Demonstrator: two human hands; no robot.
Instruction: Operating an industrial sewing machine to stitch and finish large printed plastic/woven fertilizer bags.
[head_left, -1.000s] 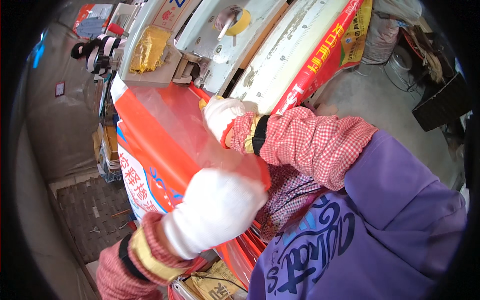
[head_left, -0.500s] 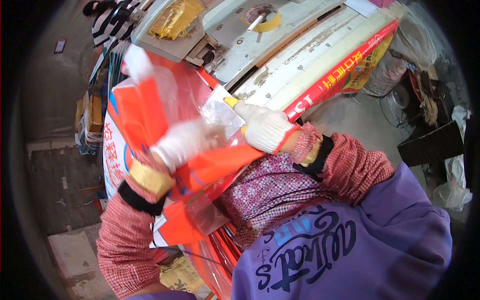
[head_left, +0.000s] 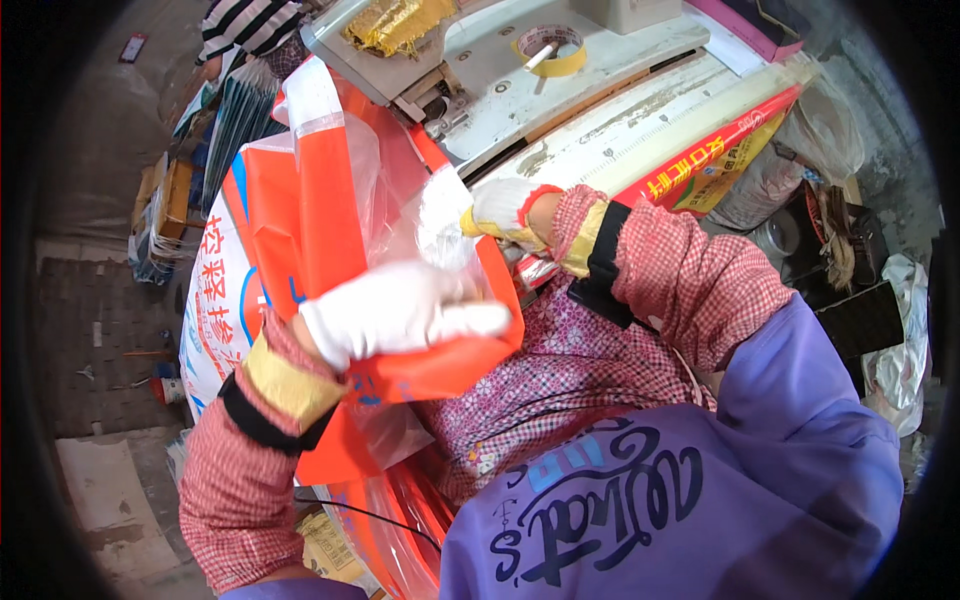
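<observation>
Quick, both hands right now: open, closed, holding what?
Left hand: closed on the orange plastic bag.
Right hand: gripping the same bag's clear plastic edge.

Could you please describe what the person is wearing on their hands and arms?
Both the left hand and right hand wear white knit gloves. The forearms are covered by red-and-white checked oversleeves with yellow and black bands at the wrists. Above them shows a purple top.

A small packing workshop is showing itself here: a grey metal machine (head_left: 560, 90) is standing on bare concrete floor (head_left: 90, 200), with a tape roll (head_left: 548, 48) lying on its top and printed sacks (head_left: 215, 300) piling beside it.
</observation>
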